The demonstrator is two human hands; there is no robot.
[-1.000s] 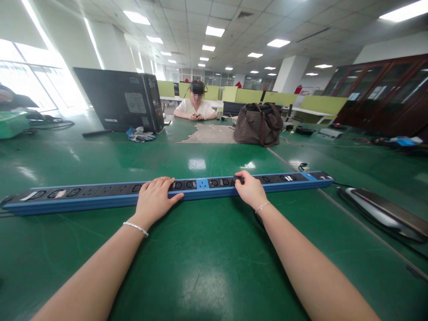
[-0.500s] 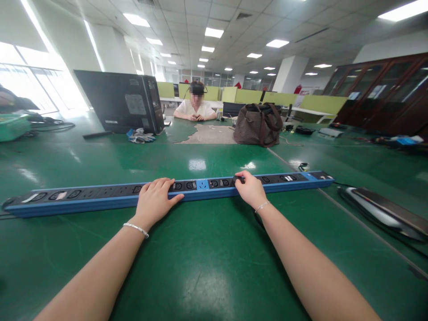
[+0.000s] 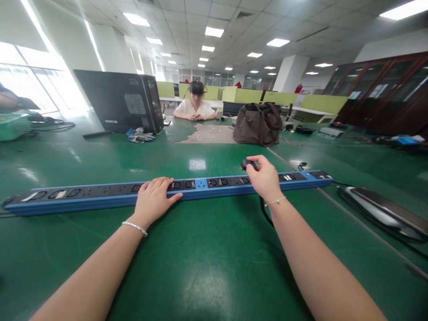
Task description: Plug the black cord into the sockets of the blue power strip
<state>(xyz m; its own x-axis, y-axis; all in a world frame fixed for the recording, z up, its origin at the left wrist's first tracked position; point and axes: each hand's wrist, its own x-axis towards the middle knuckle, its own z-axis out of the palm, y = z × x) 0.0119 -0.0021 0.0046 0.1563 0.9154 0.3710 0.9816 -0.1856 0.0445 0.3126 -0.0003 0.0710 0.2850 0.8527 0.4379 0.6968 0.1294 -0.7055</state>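
A long blue power strip with black sockets lies across the green table in front of me. My left hand grips it left of the light-blue socket, fingers over the top and thumb along the near side. Pinched in my right hand is a black power plug, held above the strip's right half and apart from the sockets. Its black cable hangs down behind my right wrist; the far end is hidden.
A black computer case and a work glove are at the back left. A brown bag sits at the back right, with a person seated beyond. A dark, silver-edged device lies at the right. A green basket stands far left.
My right hand has lifted the plug up off the strip and moved a little to the right. My left hand stays on the strip.
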